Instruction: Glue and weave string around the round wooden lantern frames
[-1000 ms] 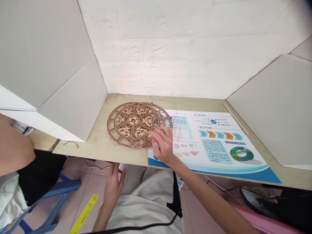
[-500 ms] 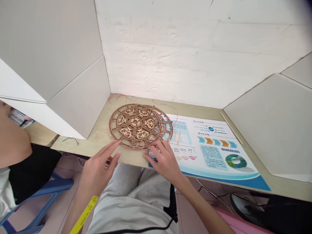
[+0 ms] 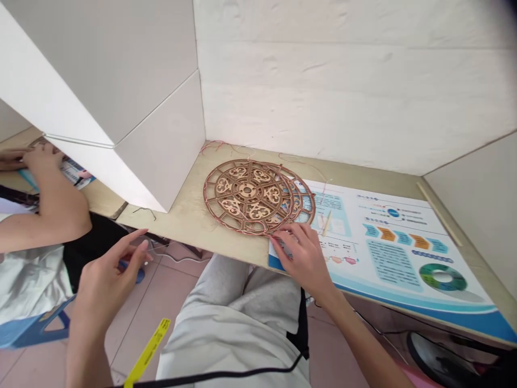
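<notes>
Openwork disc (image 3: 247,196), near rim at right grip (image 3: 305,260), left grip (image 3: 104,280) apart

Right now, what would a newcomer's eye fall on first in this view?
Likely the two overlapping openwork discs near the middle of the wooden tabletop, with the right hand at their near rim. Next, the blue-and-white printed sheet reaching from partly beneath them towards the right, and the left hand raised near the table's front edge, at left.
</notes>
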`<action>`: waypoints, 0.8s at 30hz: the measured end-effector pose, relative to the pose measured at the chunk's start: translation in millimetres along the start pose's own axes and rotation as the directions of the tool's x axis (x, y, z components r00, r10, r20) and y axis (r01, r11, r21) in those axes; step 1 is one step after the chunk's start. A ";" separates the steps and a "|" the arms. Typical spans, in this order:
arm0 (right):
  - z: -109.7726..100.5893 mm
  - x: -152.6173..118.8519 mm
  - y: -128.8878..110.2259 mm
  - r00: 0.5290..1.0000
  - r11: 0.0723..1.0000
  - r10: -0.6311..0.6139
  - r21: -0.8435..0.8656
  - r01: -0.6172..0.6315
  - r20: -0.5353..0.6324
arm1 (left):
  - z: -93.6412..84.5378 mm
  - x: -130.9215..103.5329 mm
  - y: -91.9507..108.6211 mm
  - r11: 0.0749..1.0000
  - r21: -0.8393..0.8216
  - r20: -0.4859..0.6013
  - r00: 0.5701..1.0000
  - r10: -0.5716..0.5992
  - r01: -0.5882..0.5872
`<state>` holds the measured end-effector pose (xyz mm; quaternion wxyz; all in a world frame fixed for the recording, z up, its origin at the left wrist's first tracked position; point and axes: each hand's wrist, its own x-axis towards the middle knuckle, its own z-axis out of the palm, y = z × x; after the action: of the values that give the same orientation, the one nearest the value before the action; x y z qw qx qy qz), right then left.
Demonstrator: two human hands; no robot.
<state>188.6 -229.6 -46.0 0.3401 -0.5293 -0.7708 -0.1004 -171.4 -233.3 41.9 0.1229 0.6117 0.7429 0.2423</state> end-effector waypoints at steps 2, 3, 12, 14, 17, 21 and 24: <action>-1.4 -2.8 -1.6 1.000 1.000 0.000 -0.007 0.000 -0.021 | 2.5 -5.1 1.2 0.999 -0.049 0.023 1.000 0.012 -0.011; -3.0 -3.9 -2.5 0.999 1.000 -0.001 -0.026 0.000 -0.038 | 3.3 -7.1 2.5 0.997 -0.082 0.046 0.999 0.022 -0.018; -29.7 6.9 -31.2 0.967 0.999 0.009 0.032 0.000 -0.255 | -7.2 -12.9 21.2 0.946 -0.319 0.143 0.985 0.100 -0.050; -29.9 12.0 -44.8 0.972 0.988 0.027 0.155 0.010 -0.234 | -9.5 -13.8 27.9 0.942 -0.325 0.154 0.978 0.142 -0.086; -21.3 16.6 -66.4 0.995 0.938 0.044 0.345 -0.011 -0.088 | -14.2 -17.7 39.1 0.931 -0.338 0.150 0.969 0.195 -0.135; 2.0 20.9 -94.5 0.956 0.803 -0.026 0.575 -0.154 0.292 | -26.5 -27.5 56.1 0.904 -0.401 0.129 0.968 0.214 -0.146; 21.9 26.9 -113.3 0.886 0.585 -0.108 0.750 -0.309 0.450 | -37.4 -34.7 68.7 0.875 -0.459 0.095 0.971 0.221 -0.154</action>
<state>73.6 -245.7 -22.3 0.3592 -0.3696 -0.7557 0.4041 -123.3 -265.6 104.9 0.2898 0.6519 0.5933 0.3729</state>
